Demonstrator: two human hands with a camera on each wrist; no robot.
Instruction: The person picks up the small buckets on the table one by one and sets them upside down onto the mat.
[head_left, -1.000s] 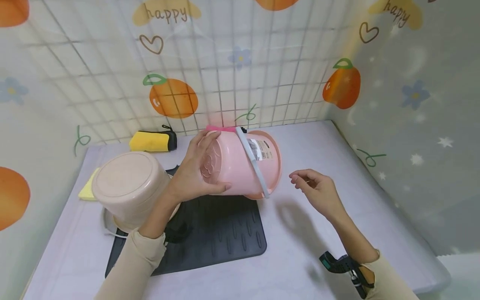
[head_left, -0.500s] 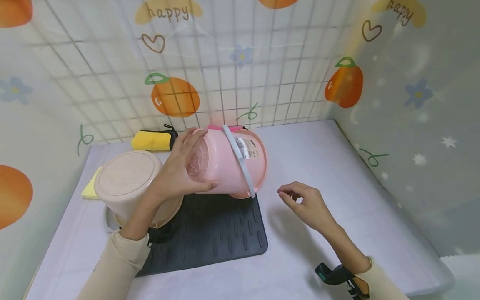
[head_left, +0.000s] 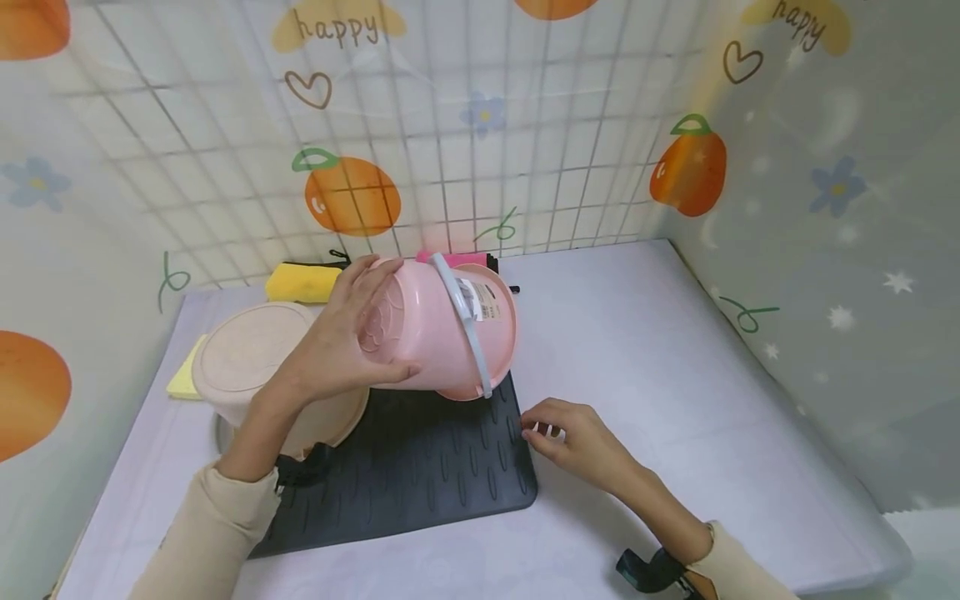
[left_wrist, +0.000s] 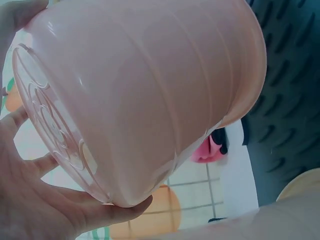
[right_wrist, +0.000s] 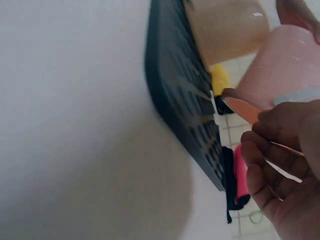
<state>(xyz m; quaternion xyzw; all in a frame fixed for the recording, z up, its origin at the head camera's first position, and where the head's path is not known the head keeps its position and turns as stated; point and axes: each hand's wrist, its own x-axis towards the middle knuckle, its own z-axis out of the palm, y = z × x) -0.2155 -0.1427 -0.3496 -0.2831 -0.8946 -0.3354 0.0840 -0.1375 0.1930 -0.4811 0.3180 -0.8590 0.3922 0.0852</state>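
Note:
A pink bucket (head_left: 427, 325) with a pale blue handle (head_left: 465, 321) and a label lies sideways in the air, mouth to the right. My left hand (head_left: 330, 342) grips it around the base, fingers spread over the embossed bottom (left_wrist: 52, 125). The inside of the bucket is hidden. My right hand (head_left: 581, 442), fingers loosely curled and holding nothing, is near the right edge of a black ribbed drying mat (head_left: 435, 475). Behind my left forearm, a beige bucket (head_left: 240, 358) stands upside down at the mat's left, partly covered.
A yellow pouch (head_left: 300, 283) lies at the back left and a pink pouch (head_left: 472, 259) stands behind the held bucket. At the far left is a yellow cloth (head_left: 186, 372). A wire grid behind a printed curtain (head_left: 450, 100) bounds the back of the white-covered table (head_left: 637, 333).
My left hand has carried the pink bucket leftward, uncovering more of the pink pouch. My right hand has moved left and down, closer to the mat's edge.

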